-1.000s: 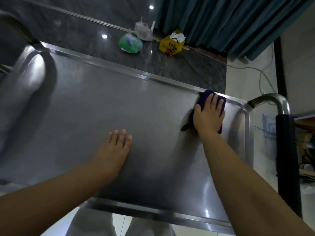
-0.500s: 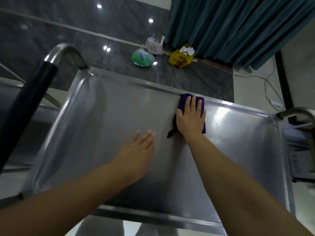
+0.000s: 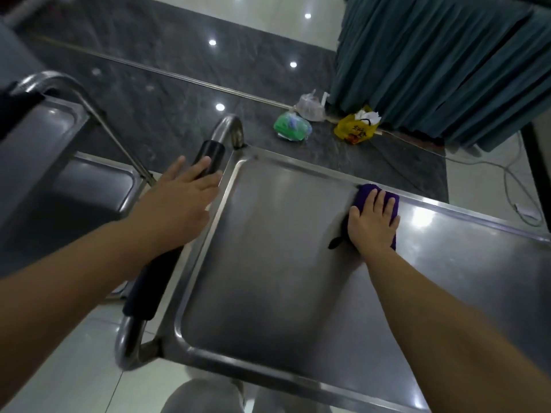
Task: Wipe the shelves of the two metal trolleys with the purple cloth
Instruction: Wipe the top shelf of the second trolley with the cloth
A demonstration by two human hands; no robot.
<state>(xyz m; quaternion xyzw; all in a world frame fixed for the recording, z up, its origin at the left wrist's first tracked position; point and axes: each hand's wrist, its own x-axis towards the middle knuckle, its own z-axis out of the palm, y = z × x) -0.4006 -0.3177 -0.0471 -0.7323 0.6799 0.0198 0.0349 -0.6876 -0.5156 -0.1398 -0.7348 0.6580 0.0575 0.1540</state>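
The near metal trolley's top shelf [image 3: 268, 263] fills the middle of the view. My right hand [image 3: 372, 225] lies flat with straight fingers on the purple cloth [image 3: 365, 193], pressing it against the shelf beside the far rim. My left hand [image 3: 182, 198] rests with straight fingers over the black-padded handle [image 3: 149, 293] at the shelf's left end. The second metal trolley [image 3: 44, 138] stands at the left, its shelves in shadow.
On the dark floor beyond the trolley lie a green bag [image 3: 292, 126], a clear bag [image 3: 310, 107] and a yellow bag [image 3: 356, 129], in front of a teal curtain [image 3: 432, 64]. A white cable [image 3: 518, 186] trails on the light floor at the right.
My left hand left the shelf surface and went left onto the black handle. My right hand slid the cloth leftward along the far rim. The view swung left, showing the second trolley.
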